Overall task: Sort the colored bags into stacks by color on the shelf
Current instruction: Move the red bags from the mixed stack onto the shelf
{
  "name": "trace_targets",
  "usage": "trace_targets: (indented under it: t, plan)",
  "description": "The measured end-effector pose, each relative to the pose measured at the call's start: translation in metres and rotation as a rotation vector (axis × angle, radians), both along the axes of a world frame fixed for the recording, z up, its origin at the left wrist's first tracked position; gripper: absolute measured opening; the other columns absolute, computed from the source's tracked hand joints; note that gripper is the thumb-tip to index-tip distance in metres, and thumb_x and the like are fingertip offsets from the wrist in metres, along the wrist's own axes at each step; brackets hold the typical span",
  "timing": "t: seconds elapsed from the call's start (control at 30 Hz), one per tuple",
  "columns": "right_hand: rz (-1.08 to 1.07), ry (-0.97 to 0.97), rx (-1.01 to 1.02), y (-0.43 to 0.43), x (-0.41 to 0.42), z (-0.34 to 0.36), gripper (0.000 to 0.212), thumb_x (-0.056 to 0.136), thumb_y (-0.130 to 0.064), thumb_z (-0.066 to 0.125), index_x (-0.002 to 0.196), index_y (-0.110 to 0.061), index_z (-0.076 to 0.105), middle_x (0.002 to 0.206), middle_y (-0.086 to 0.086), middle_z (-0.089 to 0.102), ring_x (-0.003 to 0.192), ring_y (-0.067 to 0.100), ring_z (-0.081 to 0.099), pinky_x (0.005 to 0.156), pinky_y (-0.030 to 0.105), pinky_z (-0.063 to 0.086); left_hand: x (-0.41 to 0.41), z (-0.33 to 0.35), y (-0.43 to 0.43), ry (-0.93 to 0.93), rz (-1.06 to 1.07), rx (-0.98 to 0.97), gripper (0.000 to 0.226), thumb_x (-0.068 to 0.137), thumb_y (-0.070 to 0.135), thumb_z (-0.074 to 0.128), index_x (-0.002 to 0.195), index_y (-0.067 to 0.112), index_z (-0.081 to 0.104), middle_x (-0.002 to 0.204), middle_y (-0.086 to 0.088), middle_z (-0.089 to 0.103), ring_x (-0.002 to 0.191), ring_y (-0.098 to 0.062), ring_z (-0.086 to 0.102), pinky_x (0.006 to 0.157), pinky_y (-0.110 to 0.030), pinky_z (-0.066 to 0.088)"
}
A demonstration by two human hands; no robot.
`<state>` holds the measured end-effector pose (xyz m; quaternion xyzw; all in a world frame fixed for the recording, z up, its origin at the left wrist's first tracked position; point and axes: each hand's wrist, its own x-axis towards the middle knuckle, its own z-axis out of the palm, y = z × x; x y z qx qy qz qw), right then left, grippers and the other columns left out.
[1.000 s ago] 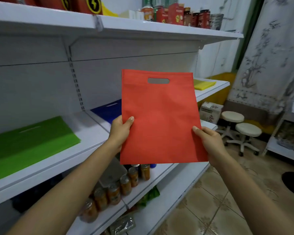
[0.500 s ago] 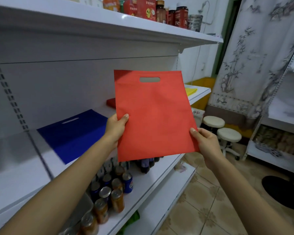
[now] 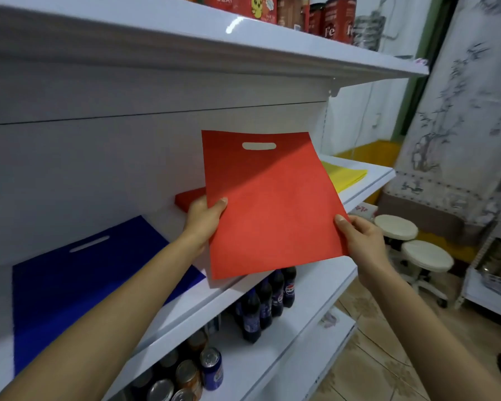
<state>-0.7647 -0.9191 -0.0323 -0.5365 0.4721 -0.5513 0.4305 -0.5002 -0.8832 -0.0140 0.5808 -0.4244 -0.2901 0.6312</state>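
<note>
A flat red bag (image 3: 272, 204) with a cut-out handle is held tilted over the middle shelf (image 3: 368, 186). My left hand (image 3: 204, 217) pinches its left edge and my right hand (image 3: 359, 238) pinches its lower right edge. Behind it, a red stack (image 3: 190, 198) lies on the shelf, mostly hidden by the held bag. A blue bag stack (image 3: 78, 273) lies to the left on the same shelf, and a yellow stack (image 3: 344, 176) to the right.
The shelf above (image 3: 243, 44) carries red jars and packets. Below stand cola bottles (image 3: 263, 302) and cans (image 3: 197, 371). Two white round stools (image 3: 411, 241) stand on the tiled floor at the right, beside a low white rack (image 3: 492, 285).
The view has shifted right along the shelf; the green bag has left the frame. The red bag has moved toward the shelf and now tilts over the red stack.
</note>
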Motion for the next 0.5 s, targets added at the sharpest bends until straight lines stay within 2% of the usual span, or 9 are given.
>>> trace_targets:
  t: [0.13, 0.2, 0.3, 0.37, 0.5]
  plan:
    - [0.029, 0.011, -0.065, -0.045, 0.012, -0.002, 0.021, 0.097, -0.025, 0.055, 0.08, -0.017, 0.064, 0.081, 0.004, 0.064, 0.074, 0.018, 0.057, 0.071, 0.035, 0.048, 0.007, -0.007, -0.016, -0.048, 0.078, 0.058, 0.021, 0.096, 0.028, 0.056, 0.116, 0.023, 0.055, 0.115, 0.002, 0.061, 0.093, -0.01, 0.061, 0.082, -0.027, 0.048]
    - [0.061, 0.015, -0.101, -0.07, 0.02, -0.001, 0.021, 0.097, -0.023, 0.054, 0.078, -0.018, 0.063, 0.078, 0.004, 0.062, 0.072, 0.018, 0.054, 0.069, 0.034, 0.046, 0.009, -0.01, -0.02, -0.09, 0.123, 0.132, 0.038, 0.093, 0.035, 0.06, 0.125, 0.017, 0.05, 0.122, 0.005, 0.055, 0.101, -0.012, 0.058, 0.087, -0.027, 0.047]
    - [0.122, 0.05, -0.164, -0.111, 0.032, 0.0, 0.02, 0.096, -0.021, 0.055, 0.078, -0.02, 0.063, 0.075, 0.0, 0.06, 0.068, 0.014, 0.052, 0.068, 0.031, 0.043, 0.007, -0.016, -0.021, -0.101, 0.177, 0.181, 0.036, 0.09, 0.025, 0.065, 0.122, 0.019, 0.048, 0.105, 0.009, 0.056, 0.087, -0.004, 0.056, 0.07, -0.019, 0.047]
    - [0.197, 0.121, -0.207, -0.136, 0.041, 0.0, 0.017, 0.096, -0.023, 0.056, 0.084, -0.017, 0.065, 0.078, -0.001, 0.063, 0.07, 0.013, 0.055, 0.07, 0.03, 0.044, 0.005, -0.019, -0.023, -0.086, 0.25, 0.19, 0.037, 0.089, 0.016, 0.066, 0.122, 0.018, 0.049, 0.098, 0.009, 0.055, 0.085, -0.004, 0.057, 0.064, -0.017, 0.046]
    - [0.326, 0.246, -0.262, -0.175, 0.056, -0.004, 0.019, 0.095, -0.028, 0.056, 0.088, -0.014, 0.067, 0.083, 0.003, 0.067, 0.076, 0.017, 0.06, 0.07, 0.031, 0.047, 0.001, -0.024, -0.033, -0.082, 0.424, 0.205, 0.047, 0.088, 0.014, 0.067, 0.13, 0.012, 0.048, 0.114, -0.002, 0.055, 0.099, -0.016, 0.057, 0.071, -0.021, 0.048]
